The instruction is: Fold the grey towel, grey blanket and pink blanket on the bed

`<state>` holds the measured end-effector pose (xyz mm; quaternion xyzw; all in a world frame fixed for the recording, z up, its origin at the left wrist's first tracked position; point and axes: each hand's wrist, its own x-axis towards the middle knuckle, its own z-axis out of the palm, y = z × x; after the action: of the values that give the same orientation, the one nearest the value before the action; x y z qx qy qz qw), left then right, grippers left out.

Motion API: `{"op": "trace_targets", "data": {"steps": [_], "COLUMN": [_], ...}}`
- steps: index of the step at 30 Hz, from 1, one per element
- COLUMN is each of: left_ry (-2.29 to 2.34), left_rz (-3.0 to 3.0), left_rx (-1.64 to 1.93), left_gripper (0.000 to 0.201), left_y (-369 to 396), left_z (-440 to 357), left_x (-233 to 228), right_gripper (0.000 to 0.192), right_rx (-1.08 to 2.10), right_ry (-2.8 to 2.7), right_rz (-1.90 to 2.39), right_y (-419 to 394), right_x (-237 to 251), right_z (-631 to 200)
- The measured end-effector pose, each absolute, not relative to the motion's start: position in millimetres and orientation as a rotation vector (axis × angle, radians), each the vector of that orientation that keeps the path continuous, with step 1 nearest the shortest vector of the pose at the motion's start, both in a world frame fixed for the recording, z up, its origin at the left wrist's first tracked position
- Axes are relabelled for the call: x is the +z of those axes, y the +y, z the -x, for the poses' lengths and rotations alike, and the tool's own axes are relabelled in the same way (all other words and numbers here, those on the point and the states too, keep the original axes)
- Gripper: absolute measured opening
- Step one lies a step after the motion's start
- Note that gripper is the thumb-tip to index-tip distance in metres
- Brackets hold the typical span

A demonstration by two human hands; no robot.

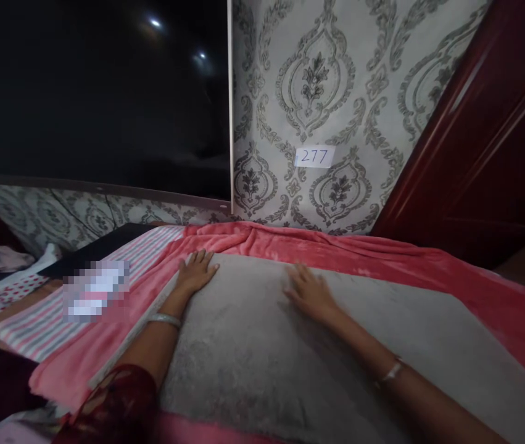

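Note:
A grey plush mat (243,333) lies spread out flat in front of me, on top of a red-pink fleece blanket (419,262). At the mat's far left corner my left hand (196,271) rests with its fingers spread, palm down. My right hand (311,293) is over the mat near its far edge, fingers apart and slightly blurred by motion. Neither hand grips anything. Whether the right palm touches the mat I cannot tell.
Left of the blanket is a striped cloth (35,333) with a pixelated patch on it. A large dark television (95,98) hangs above. A paper label (314,156) marked 277 is on the patterned wall. A dark red wooden panel (488,135) slants at the right.

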<state>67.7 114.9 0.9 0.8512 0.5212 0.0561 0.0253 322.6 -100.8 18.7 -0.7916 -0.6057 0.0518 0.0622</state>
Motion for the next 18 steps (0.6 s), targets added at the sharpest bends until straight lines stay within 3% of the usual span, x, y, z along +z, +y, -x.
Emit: {"op": "trace_targets", "data": {"steps": [4, 8, 13, 18], "left_ry": [1.614, 1.615, 1.599, 1.592], "left_rz": [-2.637, -2.641, -2.642, -2.651], "left_rx": [0.143, 0.117, 0.13, 0.155], "left_gripper": [0.068, 0.068, 0.068, 0.068], "left_y": [115.3, 118.8, 121.3, 124.3], "left_z": [-64.8, -63.7, -64.6, -63.4], "left_x": [1.7, 1.7, 2.7, 0.0], "right_gripper": [0.067, 0.068, 0.066, 0.059], "right_rx": [0.324, 0.335, 0.205, 0.042], "right_ry": [-2.125, -2.258, -1.984, -1.426], "right_rz": [1.929, 1.683, 2.108, 2.81], "right_y": [-55.3, -29.7, -42.7, -127.2], "right_x": [16.3, -4.5, -14.7, -25.5], "right_z": [-235.5, -218.7, -316.6, -455.3]}}
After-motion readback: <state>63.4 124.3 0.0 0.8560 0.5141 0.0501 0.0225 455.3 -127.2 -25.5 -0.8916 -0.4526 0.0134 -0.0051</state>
